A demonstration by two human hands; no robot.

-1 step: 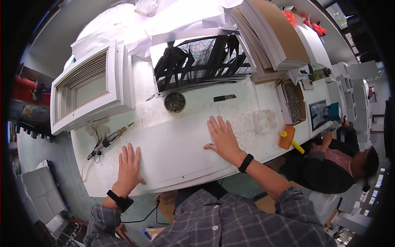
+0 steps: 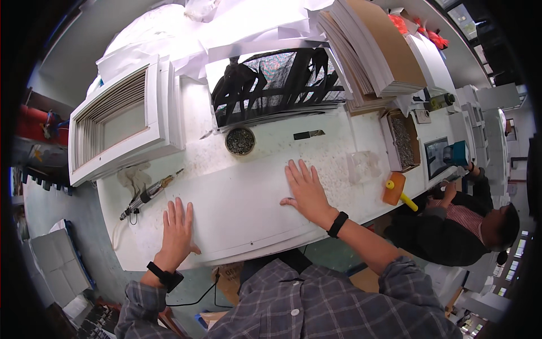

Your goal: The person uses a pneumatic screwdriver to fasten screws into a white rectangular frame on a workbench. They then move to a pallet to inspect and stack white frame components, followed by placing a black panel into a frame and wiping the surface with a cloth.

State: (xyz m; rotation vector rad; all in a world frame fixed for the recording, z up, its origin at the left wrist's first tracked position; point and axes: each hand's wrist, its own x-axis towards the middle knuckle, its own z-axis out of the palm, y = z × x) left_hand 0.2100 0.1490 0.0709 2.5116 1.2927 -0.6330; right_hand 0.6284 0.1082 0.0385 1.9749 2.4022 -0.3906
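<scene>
My left hand (image 2: 178, 229) lies flat with fingers spread at the left end of a white rectangular panel (image 2: 243, 203) on the white table. Toward the panel's right end rests my right hand (image 2: 305, 192), palm down, its fingers apart. Neither hand holds anything. Beside my left hand, a slim electric screwdriver (image 2: 148, 195) lies at a slant on the tabletop. Beyond the panel stand a round tub of small metal fasteners (image 2: 240, 140) and a dark-handled utility knife (image 2: 309, 135). A mallet with an orange head (image 2: 394, 188) and yellow handle lies to the right of my right hand.
Stacked white frames (image 2: 118, 118) stand at the back left, glossy dark sheets (image 2: 276, 85) at the back middle. Brown and white boards (image 2: 372, 51) are piled at the back right, near a box of small metal pieces (image 2: 402, 140). A co-worker (image 2: 457, 217) sits at the right.
</scene>
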